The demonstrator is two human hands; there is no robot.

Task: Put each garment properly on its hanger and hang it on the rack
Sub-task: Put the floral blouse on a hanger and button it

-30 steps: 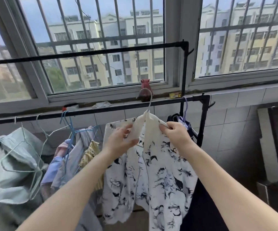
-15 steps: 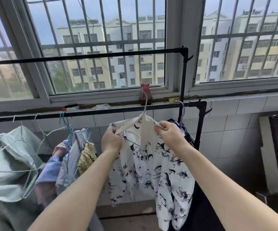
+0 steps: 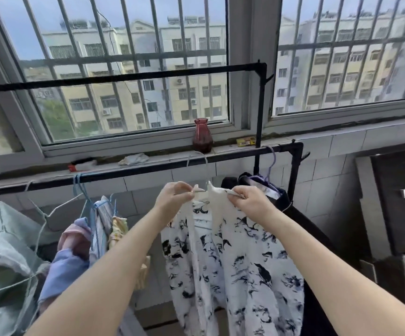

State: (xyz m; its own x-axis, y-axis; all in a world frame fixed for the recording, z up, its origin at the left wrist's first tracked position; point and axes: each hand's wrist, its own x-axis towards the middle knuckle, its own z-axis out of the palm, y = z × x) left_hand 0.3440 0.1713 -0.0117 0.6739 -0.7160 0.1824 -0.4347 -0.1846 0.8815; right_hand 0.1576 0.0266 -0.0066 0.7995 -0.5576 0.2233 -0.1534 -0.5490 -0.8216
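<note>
My left hand [image 3: 174, 198] pinches the collar edge of the white blouse [image 3: 233, 258] at its left shoulder, thumb and fingers curled tight on the cloth, and my right hand [image 3: 250, 202] grips the right shoulder the same way, fingers folded over the fabric and what looks like the hanger's arm beneath it. The blouse is white with scattered black brush-stroke marks, thin and slightly crumpled, open down the front so its two panels fall apart below my hands. It sits on a pale wire hanger [image 3: 205, 166] whose hook is over the lower black rack rail [image 3: 148, 168], at about 12 o'clock from my hands. At 3 o'clock of the blouse, just beside it, a dark garment [image 3: 300, 224] hangs from a lilac hanger [image 3: 270, 163]. At 9 o'clock a bunch of pastel clothes [image 3: 80, 241] hangs on blue hangers [image 3: 85, 192], and farther that way lies a pale green garment [image 3: 5, 258]. A red vase [image 3: 202, 135] stands on the windowsill [image 3: 342, 138] behind the rail
</note>
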